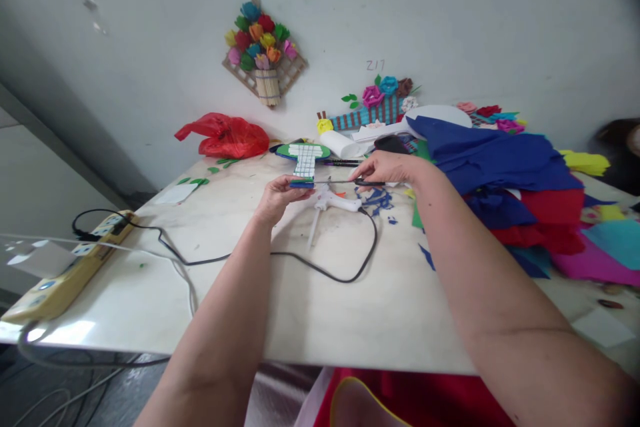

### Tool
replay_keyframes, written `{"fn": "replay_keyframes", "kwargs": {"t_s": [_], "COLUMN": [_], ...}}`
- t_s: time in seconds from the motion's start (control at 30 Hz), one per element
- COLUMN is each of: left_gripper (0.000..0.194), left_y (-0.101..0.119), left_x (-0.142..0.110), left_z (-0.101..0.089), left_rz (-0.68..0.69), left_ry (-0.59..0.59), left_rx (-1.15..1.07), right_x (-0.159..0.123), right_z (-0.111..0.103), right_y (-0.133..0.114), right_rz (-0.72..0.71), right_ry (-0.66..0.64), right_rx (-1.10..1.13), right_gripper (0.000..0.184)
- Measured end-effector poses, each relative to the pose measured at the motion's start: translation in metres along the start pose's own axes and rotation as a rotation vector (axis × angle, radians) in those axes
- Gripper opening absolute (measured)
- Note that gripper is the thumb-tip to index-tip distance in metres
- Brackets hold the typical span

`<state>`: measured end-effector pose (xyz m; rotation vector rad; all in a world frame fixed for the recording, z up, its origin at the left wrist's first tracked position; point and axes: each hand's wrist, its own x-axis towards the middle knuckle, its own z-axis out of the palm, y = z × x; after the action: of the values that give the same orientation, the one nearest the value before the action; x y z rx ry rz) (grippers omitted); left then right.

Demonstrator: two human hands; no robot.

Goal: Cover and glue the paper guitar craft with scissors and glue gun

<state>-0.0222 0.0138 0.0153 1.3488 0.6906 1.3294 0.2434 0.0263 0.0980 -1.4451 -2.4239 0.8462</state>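
Note:
My left hand is closed on the near end of a paper craft. The craft has a green oval with a dark blue edge, a white strip with grid lines, and a blue-and-green end piece at my fingertips. In my right hand is a pair of scissors, its thin blades pointing left and reaching close to that end piece. Whether the blades touch it, I cannot tell. Just below both hands, a white glue gun lies on the table.
Blue paper scraps lie right of the glue gun. Its black cord loops toward a power strip at left. A red plastic bag sits at the back. Crumpled blue sheets and other coloured paper pile up at right.

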Motion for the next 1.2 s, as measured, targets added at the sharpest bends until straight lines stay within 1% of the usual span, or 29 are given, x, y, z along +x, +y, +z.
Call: {"fn": "replay_keyframes", "kwargs": {"t_s": [0.13, 0.3, 0.53, 0.7, 0.77, 0.87, 1.0, 1.03, 1.1, 1.13, 1.2], "left_gripper": [0.034, 0.03, 0.027, 0.027, 0.027, 0.026, 0.026, 0.026, 0.026, 0.026, 0.027], "left_y": [0.0, -0.002, 0.001, 0.003, 0.004, 0.003, 0.002, 0.002, 0.002, 0.003, 0.003], "left_x": [0.0, 0.0, -0.001, -0.001, -0.002, -0.002, -0.002, -0.002, -0.002, -0.002, -0.002], "left_z": [-0.001, -0.003, -0.004, -0.005, -0.005, -0.005, -0.005, -0.005, -0.004, -0.004, -0.003], "left_rz": [0.011, 0.02, 0.038, 0.039, 0.034, 0.036, 0.029, 0.027, 0.032, 0.036, 0.041], "left_ry": [-0.004, 0.02, 0.052, 0.069, 0.072, 0.066, 0.059, 0.062, 0.07, 0.074, 0.081], "left_rx": [0.013, 0.026, -0.026, -0.055, -0.051, -0.049, -0.043, -0.043, -0.045, -0.046, -0.045], "right_x": [0.003, 0.006, -0.002, -0.003, 0.0, 0.007, 0.019, 0.021, 0.022, 0.022, 0.019], "right_z": [0.002, 0.005, -0.002, -0.002, -0.001, 0.002, 0.008, 0.009, 0.012, 0.013, 0.014], "right_y": [0.0, -0.002, 0.006, 0.009, 0.009, 0.014, 0.023, 0.025, 0.026, 0.026, 0.024], "right_rz": [-0.016, -0.031, -0.025, -0.021, -0.008, 0.06, 0.251, 0.29, 0.309, 0.28, 0.174], "right_ry": [0.012, 0.027, 0.025, 0.031, 0.064, 0.182, 0.383, 0.414, 0.415, 0.389, 0.319], "right_rx": [0.009, 0.015, 0.103, 0.123, 0.125, 0.081, -0.206, -0.269, -0.297, -0.251, -0.07], "right_gripper": [0.044, 0.045, 0.048, 0.045, 0.043, 0.041, 0.033, 0.031, 0.03, 0.03, 0.034]}}
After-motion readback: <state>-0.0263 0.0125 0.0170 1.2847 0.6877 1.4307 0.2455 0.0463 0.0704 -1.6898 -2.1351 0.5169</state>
